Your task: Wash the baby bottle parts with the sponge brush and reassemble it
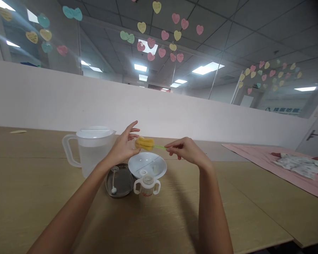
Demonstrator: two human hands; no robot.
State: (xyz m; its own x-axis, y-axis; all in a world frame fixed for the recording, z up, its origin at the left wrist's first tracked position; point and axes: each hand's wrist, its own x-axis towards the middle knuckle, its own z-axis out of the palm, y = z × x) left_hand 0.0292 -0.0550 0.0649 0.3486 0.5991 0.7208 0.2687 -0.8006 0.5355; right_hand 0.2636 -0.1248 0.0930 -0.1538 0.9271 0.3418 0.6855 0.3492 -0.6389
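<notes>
A bottle brush with a yellow sponge head [145, 143] and a thin green handle is held level above the bowl. My right hand [184, 150] pinches the end of its handle. At the sponge's left end, my left hand [125, 145] grips a small clear cup-like piece, mostly hidden by the fingers. Below sits a white bowl [159, 159] with a small white ring-shaped part in it. In front stands a clear baby bottle [147, 190] with two white handles and an open top. A straw piece with a white weighted end [113, 189] rests on a dark round tray [124, 180].
A large lidded plastic pitcher [91, 155] holding clear liquid stands left of the bowl. Far right, a pink cloth [257, 155] carries a folded patterned garment [299, 165]. A flat pale piece [18, 131] lies far left. A low white wall [175, 116] backs the table.
</notes>
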